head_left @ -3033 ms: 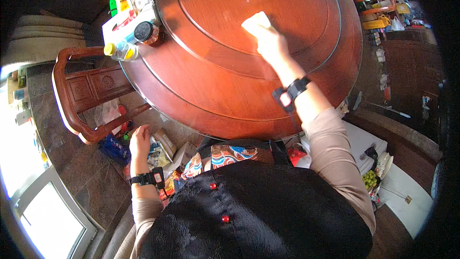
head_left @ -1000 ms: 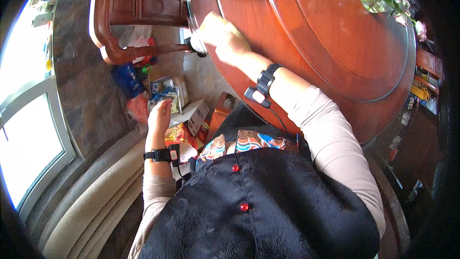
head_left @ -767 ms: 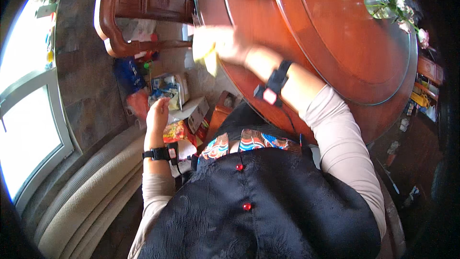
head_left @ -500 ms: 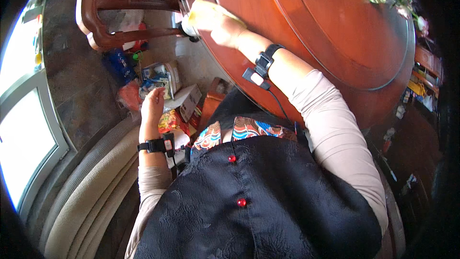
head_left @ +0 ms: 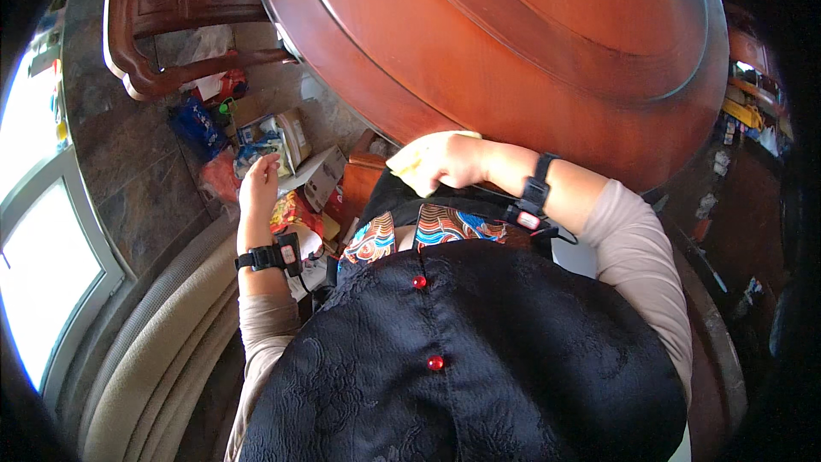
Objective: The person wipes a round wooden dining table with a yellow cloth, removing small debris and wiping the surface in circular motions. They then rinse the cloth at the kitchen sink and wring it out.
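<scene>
A pale yellow cloth (head_left: 409, 169) is bunched under my right hand (head_left: 456, 159), whose fingers are closed over it. That hand is at the near edge of the round reddish-brown wooden table (head_left: 513, 111), close in front of my body. Part of the cloth hangs past the rim. My left hand (head_left: 258, 188) hangs low at the left, off the table, with loosely bent fingers and nothing seen in it. Below and beyond it are a white carton (head_left: 315, 178) and a red and yellow package (head_left: 295, 216).
A carved wooden chair (head_left: 188, 68) stands at the far left beside the table. Behind my left hand, a blue bag (head_left: 198, 127) and other packages lie on the floor. A beige sofa-like edge (head_left: 162, 359) curves along the lower left, near a glazed door (head_left: 51, 265).
My right hand has swept the cloth from the table's far left edge back toward my body. My left hand has barely moved. The view has shifted, and the flowers have left it.
</scene>
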The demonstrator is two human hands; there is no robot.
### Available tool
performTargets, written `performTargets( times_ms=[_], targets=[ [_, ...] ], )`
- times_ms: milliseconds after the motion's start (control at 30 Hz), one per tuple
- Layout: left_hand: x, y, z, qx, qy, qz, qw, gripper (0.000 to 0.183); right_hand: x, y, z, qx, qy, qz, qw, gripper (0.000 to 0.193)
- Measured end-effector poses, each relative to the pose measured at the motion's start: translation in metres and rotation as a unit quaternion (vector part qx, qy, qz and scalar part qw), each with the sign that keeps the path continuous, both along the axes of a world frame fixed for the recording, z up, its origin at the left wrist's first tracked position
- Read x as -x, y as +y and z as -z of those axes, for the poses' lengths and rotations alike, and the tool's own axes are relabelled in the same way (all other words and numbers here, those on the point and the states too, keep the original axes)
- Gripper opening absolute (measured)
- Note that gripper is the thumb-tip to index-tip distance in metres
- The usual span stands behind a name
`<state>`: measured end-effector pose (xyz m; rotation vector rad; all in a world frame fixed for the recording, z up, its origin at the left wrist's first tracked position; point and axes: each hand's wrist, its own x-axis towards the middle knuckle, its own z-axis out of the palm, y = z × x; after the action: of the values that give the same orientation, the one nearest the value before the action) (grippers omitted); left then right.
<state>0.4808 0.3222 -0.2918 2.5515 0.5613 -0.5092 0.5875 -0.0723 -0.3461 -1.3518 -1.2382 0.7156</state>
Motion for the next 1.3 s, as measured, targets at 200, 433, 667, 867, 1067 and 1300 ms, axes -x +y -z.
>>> performTargets(
  times_ms=[200, 433, 667, 867, 1067, 1300],
  targets=[
    [0.039, -0.055, -0.006, -0.04, 0.014, 0.028, 0.999, 0.021, 0.045, -0.156, -0.03, 0.101, 0.003, -0.006, 0.995, 0.016],
    [0.075, -0.13, -0.019, -0.044, -0.031, 0.067, 0.996, 0.024, 0.041, -0.185, -0.088, 0.012, -0.122, 0.286, 0.95, 0.029],
    [0.102, -0.152, -0.031, 0.021, -0.071, 0.044, 0.996, 0.023, 0.087, -0.16, 0.019, -0.081, -0.244, 0.288, 0.922, 0.036],
    [0.102, -0.155, -0.025, -0.033, -0.035, 0.071, 0.996, 0.021, 0.123, -0.344, 0.013, 0.08, -0.155, 0.475, 0.863, 0.029],
    [0.069, -0.175, -0.033, -0.033, -0.066, 0.114, 0.991, 0.021, 0.096, -0.371, -0.052, 0.026, -0.112, 0.757, 0.644, 0.029],
    [0.031, -0.173, -0.05, -0.03, -0.089, 0.141, 0.985, 0.021, 0.049, -0.209, -0.005, -0.111, -0.205, 0.388, 0.892, 0.015]
  ],
)
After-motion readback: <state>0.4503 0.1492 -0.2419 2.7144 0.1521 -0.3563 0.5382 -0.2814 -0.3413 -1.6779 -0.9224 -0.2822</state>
